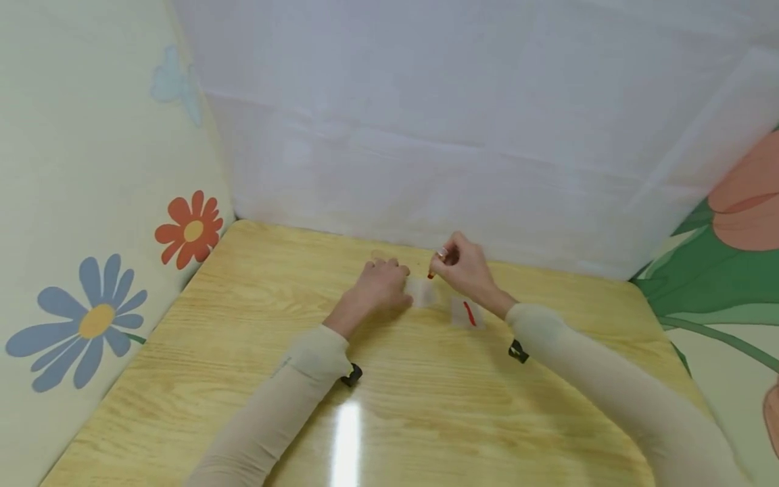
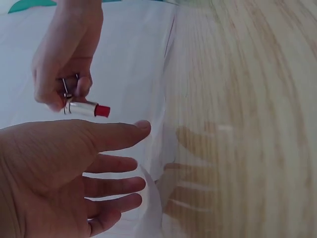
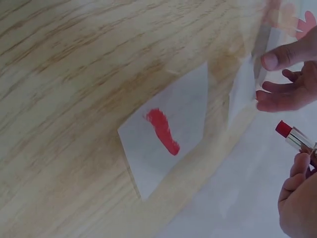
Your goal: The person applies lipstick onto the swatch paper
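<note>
Between thumb and fingers my right hand (image 1: 465, 270) pinches a lipstick (image 3: 292, 135) with a silver case and its red tip bared. The tip points down toward a small white paper sheet (image 1: 421, 292) on the table, seen edge-on in the right wrist view. At that sheet's left side is my left hand (image 1: 382, 284), its fingers loosely extended and its thumb right by the paper; nothing is gripped in it. A second white paper sheet (image 3: 190, 111), bearing a thick red stroke (image 3: 163, 131), lies nearer and to the right, below my right wrist.
The wood-grain table (image 1: 420, 399) meets a white cloth backdrop (image 1: 426, 122) just behind my hands. Flower-painted panels (image 1: 97, 318) flank it on both sides. A black wrist device (image 1: 518, 351) hangs under the right sleeve, another (image 1: 351, 375) under the left.
</note>
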Available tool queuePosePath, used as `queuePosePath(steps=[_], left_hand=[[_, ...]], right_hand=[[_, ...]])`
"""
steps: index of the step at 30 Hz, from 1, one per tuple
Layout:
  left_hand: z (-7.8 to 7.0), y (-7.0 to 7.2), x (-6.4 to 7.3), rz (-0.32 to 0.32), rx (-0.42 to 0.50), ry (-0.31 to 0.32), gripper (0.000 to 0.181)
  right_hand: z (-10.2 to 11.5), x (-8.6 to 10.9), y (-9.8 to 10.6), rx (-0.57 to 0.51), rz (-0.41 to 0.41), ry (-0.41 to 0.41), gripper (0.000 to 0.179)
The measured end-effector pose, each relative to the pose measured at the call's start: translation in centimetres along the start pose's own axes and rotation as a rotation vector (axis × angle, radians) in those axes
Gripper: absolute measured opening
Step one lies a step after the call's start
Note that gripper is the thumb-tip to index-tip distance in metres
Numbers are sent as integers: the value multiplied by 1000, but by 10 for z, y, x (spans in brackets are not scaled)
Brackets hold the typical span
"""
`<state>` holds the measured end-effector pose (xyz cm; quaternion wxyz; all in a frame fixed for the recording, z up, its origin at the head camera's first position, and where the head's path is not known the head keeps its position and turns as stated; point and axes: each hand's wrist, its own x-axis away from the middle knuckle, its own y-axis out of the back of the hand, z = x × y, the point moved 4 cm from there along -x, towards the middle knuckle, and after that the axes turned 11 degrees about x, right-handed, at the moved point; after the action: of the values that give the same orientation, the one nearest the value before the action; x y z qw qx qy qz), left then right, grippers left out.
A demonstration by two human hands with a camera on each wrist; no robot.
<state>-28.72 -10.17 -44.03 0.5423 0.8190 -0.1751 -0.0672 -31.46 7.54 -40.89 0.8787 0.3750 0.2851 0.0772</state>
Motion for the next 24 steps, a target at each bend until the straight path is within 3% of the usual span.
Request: queuePosePath(steps=[5,12,24], left_hand=[[-3,-2,0,-39,29,7,47],[-5,-8,1,-4,-43,23,41],[-11,-12,-3,-28,-11,70,27]], right_hand=[[-3,-1,-12,-3,27,-5,13],[-5,-1,-26,2,77,8,14],[-5,-6,-40,51,139,16,13]])
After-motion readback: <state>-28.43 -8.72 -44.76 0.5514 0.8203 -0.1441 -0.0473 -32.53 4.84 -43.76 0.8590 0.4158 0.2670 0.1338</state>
